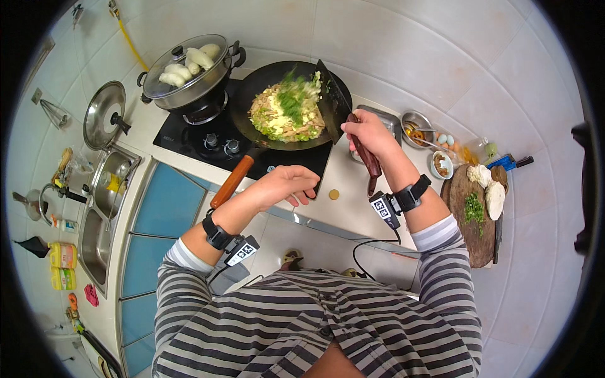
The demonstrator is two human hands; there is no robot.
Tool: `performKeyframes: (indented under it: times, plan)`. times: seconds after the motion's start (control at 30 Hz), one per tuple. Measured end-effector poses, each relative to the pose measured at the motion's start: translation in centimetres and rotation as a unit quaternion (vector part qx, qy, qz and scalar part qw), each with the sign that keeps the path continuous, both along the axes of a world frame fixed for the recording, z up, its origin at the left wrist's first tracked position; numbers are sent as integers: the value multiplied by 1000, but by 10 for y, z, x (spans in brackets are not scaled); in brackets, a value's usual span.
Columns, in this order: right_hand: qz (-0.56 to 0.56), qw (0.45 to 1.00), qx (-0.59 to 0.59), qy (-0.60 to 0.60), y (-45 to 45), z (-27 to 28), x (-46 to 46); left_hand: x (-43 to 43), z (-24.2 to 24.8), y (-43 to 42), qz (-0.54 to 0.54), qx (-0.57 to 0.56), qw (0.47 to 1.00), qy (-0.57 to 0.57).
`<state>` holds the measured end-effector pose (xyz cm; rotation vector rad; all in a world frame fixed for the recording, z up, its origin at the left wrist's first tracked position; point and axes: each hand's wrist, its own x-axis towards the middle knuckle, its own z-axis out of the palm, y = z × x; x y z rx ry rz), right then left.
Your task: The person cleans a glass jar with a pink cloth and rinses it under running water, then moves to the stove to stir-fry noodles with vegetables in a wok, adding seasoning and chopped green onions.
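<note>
My right hand grips the brown handle of a cleaver, its dark blade tilted over the right side of a black wok. Blurred chopped greens fall beside the blade onto pale sliced food with egg and green pieces in the wok. Near the front of the hob, my left hand is empty, fingers apart and slightly curled, to the right of the wok's wooden handle. More chopped greens lie on a round wooden chopping board at the right.
A glass-lidded steamer pot stands on the hob's left burner. A metal lid leans near the sink. Right of the wok are a metal tray, a metal bowl, a small bowl, eggs and a knife in a blue sheath.
</note>
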<state>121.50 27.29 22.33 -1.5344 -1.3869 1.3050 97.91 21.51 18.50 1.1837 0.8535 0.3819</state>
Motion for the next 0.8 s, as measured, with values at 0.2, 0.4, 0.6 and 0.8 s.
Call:
performKeyframes:
  times: [0.2,0.4,0.6,0.8]
  plan:
    - [-2,999,9,31,-2,-5,-3,-24,-6,12,18,34,999,-34]
    - [-25,975,-11,221,-20,-18,11,-1,1,21,36,107,990,-83]
    - [34,964,8,264,-49,-14,20,74,34,70,34,477,878,-34]
    - [60,965,25,256,-65,-8,28,118,19,102,56,597,792,117]
